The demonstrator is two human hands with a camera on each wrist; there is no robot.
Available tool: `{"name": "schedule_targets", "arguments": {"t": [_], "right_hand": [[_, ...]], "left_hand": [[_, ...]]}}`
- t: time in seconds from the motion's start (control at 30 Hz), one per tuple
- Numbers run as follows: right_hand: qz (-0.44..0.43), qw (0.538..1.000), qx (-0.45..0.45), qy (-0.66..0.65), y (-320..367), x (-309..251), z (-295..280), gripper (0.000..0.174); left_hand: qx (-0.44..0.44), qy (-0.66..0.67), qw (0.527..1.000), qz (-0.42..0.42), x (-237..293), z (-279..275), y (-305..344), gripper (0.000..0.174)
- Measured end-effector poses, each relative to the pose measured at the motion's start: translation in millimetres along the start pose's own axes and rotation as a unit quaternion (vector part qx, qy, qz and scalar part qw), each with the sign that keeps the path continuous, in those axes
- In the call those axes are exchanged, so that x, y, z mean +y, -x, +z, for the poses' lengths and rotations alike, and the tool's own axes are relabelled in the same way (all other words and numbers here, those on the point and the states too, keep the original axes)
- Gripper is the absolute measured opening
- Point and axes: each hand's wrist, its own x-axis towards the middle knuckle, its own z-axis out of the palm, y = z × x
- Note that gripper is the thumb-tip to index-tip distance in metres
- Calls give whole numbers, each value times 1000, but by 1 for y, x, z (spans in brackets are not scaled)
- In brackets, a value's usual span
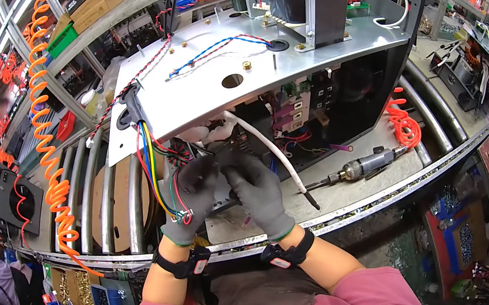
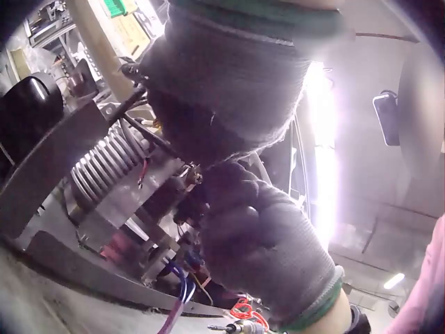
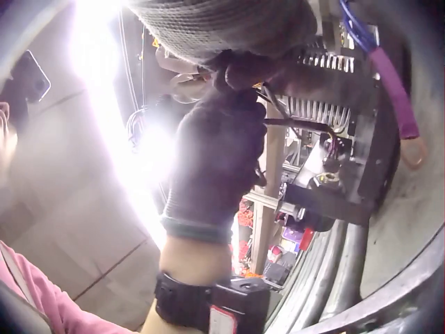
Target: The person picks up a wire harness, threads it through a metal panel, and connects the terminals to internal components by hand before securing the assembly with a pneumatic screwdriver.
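Note:
My two grey-gloved hands meet at the front of a half-open electrical unit, under its bright metal plate (image 1: 199,74). The left hand (image 1: 194,190) has curled fingers around a thin dark cable (image 3: 299,124) that runs back into the unit. Close against it, the right hand (image 1: 258,193) bends its fingers and thumb together at the same cable; its fingertips are largely hidden. Coloured wires (image 1: 154,170) with a small white connector hang over the left hand. A white sleeved cable (image 1: 272,142) with a black tip passes above the right hand. A metal coil (image 2: 108,167) lies inside, beside the hands.
A power screwdriver (image 1: 362,166) lies on the bench at right, by a coiled red hose (image 1: 405,124). Steel rollers (image 1: 112,208) run along the left. An orange spiral hose (image 1: 43,138) hangs at left. Another unit (image 1: 475,68) stands far right, above boxes of parts (image 1: 461,247).

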Motion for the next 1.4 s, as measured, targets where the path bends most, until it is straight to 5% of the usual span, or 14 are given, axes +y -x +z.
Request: {"name": "schedule_targets", "arguments": {"t": [0.07, 0.13, 0.23, 0.37, 0.43, 0.47, 0.57, 0.9, 1.07, 1.1, 1.17, 1.23, 1.3, 1.4], "right_hand": [[-28, 997, 18, 64, -5, 12, -2, 34], [-133, 984, 40, 111, -7, 27, -1, 38], [-143, 962, 56, 226, -8, 30, 3, 42], [-139, 954, 0, 267, -17, 23, -3, 47], [-183, 941, -27, 282, -22, 27, -6, 48], [-183, 941, -28, 282, -24, 29, -6, 48], [-182, 945, -40, 269, -26, 36, -6, 56], [-140, 961, -72, 227, -28, 35, -4, 72], [-133, 967, -88, 197, -23, 20, -11, 67], [-126, 967, -99, 196, -23, 19, -12, 63], [-118, 967, -111, 195, -22, 21, -12, 59], [-127, 969, -92, 190, -24, 23, -9, 56], [-129, 972, -89, 176, -23, 21, -8, 56], [-99, 974, -98, 179, -21, 13, -12, 56]], "left_hand": [[39, 53, 998, -25, -6, 3, -7, 23], [64, -55, 996, -16, -8, 5, -23, 21], [83, -123, 986, 76, 7, 18, -30, 22], [67, -151, 982, 86, 15, 22, -35, 26], [62, -95, 994, 6, 27, 25, -32, 26], [56, -37, 995, -70, 30, 26, -32, 26], [55, -2, 993, -103, 29, 28, -33, 23], [-6, 68, 997, -30, -11, 26, -40, 24], [77, 182, 979, -42, -15, 39, -37, 19], [75, 183, 979, -46, -19, 36, -36, 19], [-10, -94, 994, 57, -28, 26, -36, 18], [22, -56, 996, 71, -22, 32, -36, 16], [37, 193, 978, -72, -3, 32, -38, 13], [-1, 71, 997, -41, 2, 27, -40, 12]]}}
